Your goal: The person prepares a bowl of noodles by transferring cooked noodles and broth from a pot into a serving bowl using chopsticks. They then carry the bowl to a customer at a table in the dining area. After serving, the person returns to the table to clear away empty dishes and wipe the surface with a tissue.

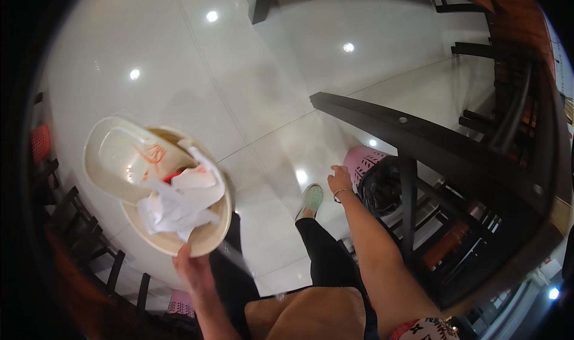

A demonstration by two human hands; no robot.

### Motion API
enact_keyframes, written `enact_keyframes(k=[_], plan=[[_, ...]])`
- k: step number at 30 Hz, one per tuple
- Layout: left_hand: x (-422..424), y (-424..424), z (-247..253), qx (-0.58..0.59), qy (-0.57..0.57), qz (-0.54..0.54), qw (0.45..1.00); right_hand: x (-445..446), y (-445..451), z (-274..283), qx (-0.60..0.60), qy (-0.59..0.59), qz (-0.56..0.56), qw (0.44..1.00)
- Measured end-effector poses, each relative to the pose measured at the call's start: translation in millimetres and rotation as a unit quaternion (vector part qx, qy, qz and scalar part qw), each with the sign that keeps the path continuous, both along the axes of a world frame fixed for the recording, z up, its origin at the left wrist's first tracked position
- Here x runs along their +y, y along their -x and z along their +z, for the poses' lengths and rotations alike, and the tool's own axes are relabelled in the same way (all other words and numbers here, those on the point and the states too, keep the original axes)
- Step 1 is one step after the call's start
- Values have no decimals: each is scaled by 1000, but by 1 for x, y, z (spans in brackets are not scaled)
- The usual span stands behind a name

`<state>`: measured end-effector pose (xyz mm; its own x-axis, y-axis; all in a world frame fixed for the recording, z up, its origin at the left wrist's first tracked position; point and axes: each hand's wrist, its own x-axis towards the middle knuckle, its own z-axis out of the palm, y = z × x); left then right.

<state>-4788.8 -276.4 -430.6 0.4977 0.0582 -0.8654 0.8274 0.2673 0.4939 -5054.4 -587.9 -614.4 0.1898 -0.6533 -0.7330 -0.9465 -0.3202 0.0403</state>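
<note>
My left hand [193,268] grips the near rim of a round cream bowl [204,246]. Crumpled white paper napkins [175,210] lie in the bowl, with a bit of something red among them. An oval whitish dish [116,160] with orange-red smears rests tilted in the bowl and juts past its far left edge. My right hand [340,178] holds nothing, its fingers apart and partly curled, beside a pink perforated waste basket [365,158]. A black plastic liner [381,187] hangs inside that basket. A bracelet circles my right wrist.
A dark wooden chair [381,116] stands at the right, close to the basket and my right arm. More dark chairs [80,228] line the left. Another pink basket [180,303] is at the lower left, a coral basket [41,143] at the far left. Glossy tiles [269,80] reflect lights.
</note>
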Motion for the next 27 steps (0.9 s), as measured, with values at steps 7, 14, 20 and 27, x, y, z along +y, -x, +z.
enact_keyframes(k=[7,14,20,27], plan=[[10,9,-12,6,-23,-40,999,-81,30,-84,123,31,49,991],[-16,6,-20,49,-127,-44,990,-137,40,-128,178,-10,108,978],[-8,11,-36,22,-46,-48,998,-145,42,-147,184,-6,165,969],[-29,13,-43,10,-4,-12,1000,-6,-19,-84,-191,-67,217,955]])
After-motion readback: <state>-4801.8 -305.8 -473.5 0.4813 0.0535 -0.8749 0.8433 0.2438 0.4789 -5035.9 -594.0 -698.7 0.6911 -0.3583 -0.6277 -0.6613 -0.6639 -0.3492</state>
